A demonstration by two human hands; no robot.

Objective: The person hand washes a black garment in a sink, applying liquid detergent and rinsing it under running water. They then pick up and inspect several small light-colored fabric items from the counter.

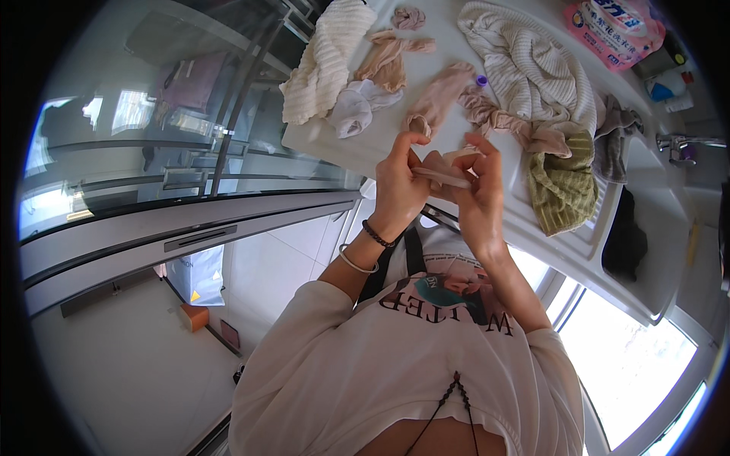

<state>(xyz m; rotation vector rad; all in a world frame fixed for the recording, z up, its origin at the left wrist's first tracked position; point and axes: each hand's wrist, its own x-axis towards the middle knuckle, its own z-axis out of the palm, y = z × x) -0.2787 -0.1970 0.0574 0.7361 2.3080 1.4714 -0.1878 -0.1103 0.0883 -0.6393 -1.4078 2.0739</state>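
Note:
Both hands are raised in front of my chest, before the near edge of a white countertop [319, 134]. A small piece of thin pinkish fabric [442, 176], perhaps a sock, is stretched between them. My left hand [399, 179] pinches its left side, and my right hand [480, 179] grips the other side. Fingers hide part of the fabric. Just beyond lies a pale pink sock [439, 94], its opening towards me. A scrunched pink cloth [496, 117] lies to its right. Further left are a white sock [359, 108] and a tan sock [388, 60].
A white ribbed towel [331, 57], a cream knit cloth [530, 68] and a green cloth [564, 188] lie around. At right, a sink basin [656, 256] holds dark cloth [624, 239] below a metal faucet [678, 145]. A pink detergent pouch [619, 31] stands behind. Glass panels [171, 114] border the left.

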